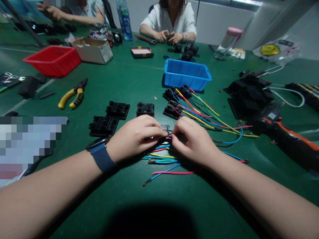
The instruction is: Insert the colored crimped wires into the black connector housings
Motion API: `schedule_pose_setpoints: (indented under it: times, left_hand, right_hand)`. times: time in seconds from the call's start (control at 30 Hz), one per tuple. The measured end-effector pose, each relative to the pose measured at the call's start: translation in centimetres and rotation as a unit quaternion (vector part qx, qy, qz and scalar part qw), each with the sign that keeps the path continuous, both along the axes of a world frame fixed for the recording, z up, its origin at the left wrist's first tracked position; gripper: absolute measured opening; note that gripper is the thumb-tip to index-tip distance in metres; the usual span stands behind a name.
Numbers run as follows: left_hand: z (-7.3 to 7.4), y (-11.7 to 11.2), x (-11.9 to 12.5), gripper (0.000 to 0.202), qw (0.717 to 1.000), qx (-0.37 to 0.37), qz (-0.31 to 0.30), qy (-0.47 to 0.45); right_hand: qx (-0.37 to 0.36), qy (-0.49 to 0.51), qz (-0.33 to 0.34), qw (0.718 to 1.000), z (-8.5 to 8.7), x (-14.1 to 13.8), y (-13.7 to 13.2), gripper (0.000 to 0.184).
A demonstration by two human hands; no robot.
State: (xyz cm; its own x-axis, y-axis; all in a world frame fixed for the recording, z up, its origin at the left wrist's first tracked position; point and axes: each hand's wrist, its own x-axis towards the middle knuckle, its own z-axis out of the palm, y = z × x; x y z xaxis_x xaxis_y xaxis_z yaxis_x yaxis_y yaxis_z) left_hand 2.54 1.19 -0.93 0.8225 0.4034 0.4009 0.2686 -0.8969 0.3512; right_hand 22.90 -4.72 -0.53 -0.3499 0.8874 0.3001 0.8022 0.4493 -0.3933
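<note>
My left hand [141, 134], with a dark blue watch band on its wrist, is closed in a pinch. Its fingertips meet those of my right hand [191, 141], also pinched, at a short wire [169, 134]. This wire is over a black plastic socket module [164, 127] with metal contacts, mostly covered by my fingers. Below my hands lie loose coloured wires [163, 162] with crimped metal ends. Beyond my left hand are black socket modules [104, 125] without wires. Past my right hand, wired socket modules [172, 109] trail red, yellow, blue and green leads.
A blue bin [186, 78] and a red bin [53, 61] stand farther back. Yellow-handled pliers [72, 94] lie left. A black and orange power tool [281, 132] and black parts [251, 94] lie right. Co-workers sit across the green table [119, 205].
</note>
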Motion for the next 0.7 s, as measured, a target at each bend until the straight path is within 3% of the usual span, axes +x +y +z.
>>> schedule_pose_setpoints:
  times: [0.37,0.57,0.7]
  left_hand:
    - [0.02,-0.11,0.10,0.019,1.000,-0.002,0.002,0.001]
    - [0.05,-0.27,0.29,0.022,0.998,-0.034,0.041,-0.018]
    - [-0.08,-0.21,0.22,0.021,0.999,-0.016,0.040,-0.019]
  right_hand:
    - [0.007,0.005,-0.001,1.000,-0.10,0.01,-0.03,0.004]
    - [0.011,-0.006,0.001,1.000,-0.12,0.04,-0.08,0.002]
    - [-0.011,0.041,-0.021,0.999,0.02,0.05,-0.07,0.012]
